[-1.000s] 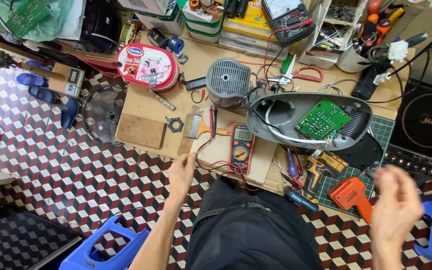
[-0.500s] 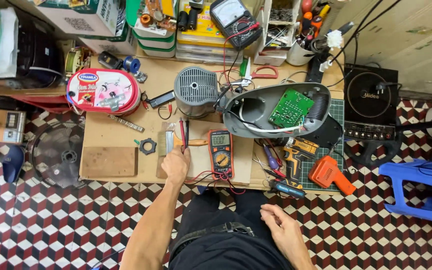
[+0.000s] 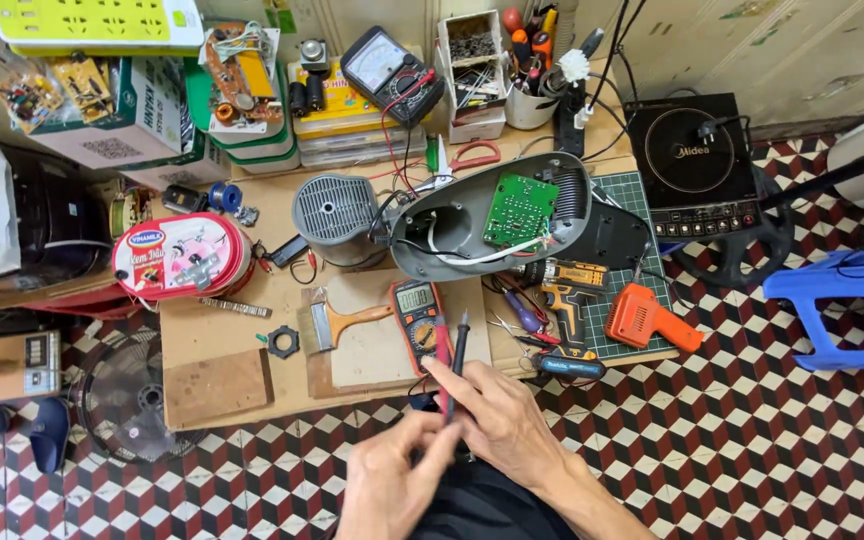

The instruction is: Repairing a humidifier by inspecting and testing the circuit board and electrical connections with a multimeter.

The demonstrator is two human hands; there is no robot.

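Note:
My right hand (image 3: 504,418) grips a black test probe (image 3: 460,340) whose tip points up over the low wooden table (image 3: 252,345). My left hand (image 3: 392,482) meets it from below left, fingers pinched on a red test probe (image 3: 444,392). Both probes lie just right of an orange digital multimeter (image 3: 419,310) on a cardboard sheet. Behind it sits an open grey appliance housing (image 3: 452,225) with a green circuit board (image 3: 519,208) and loose wires.
A paint brush (image 3: 337,325), a nut (image 3: 283,342) and a wooden block (image 3: 217,386) lie left of the meter. A cordless drill (image 3: 562,290), an orange tool (image 3: 652,318) and screwdrivers lie right. Around stand an induction cooker (image 3: 692,165), a blue stool (image 3: 852,290), a fan grille (image 3: 127,395) and a red tin (image 3: 182,255).
My left hand left the table by the multimeter and drew back to my lap. My right hand rose from my lap. Both now hold the probes together.

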